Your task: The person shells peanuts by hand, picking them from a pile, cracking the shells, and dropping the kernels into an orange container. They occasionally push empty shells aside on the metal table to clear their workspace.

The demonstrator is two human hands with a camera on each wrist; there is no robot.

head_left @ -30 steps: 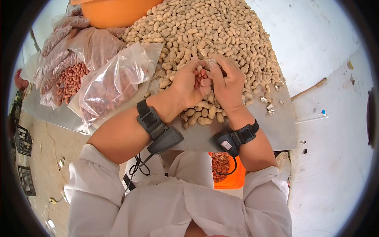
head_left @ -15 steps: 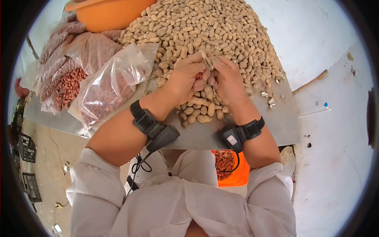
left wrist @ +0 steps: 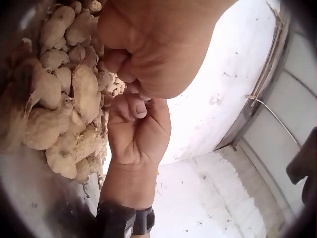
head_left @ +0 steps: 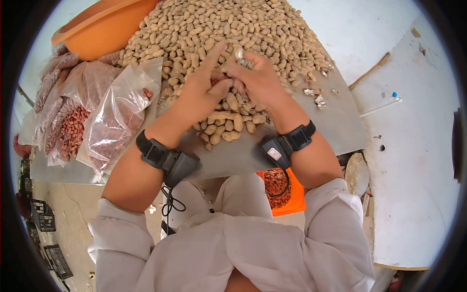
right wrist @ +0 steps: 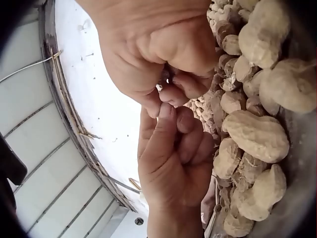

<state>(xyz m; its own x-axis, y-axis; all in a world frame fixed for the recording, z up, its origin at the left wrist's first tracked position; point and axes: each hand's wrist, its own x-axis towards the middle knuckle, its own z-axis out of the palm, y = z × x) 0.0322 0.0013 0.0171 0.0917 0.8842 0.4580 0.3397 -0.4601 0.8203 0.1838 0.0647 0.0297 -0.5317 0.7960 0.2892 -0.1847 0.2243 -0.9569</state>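
Peanut shell in curled right fingers

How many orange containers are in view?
2: an orange basin by the peanut pile, far left, and an orange bin below the near edge of the table. Others may be hidden.
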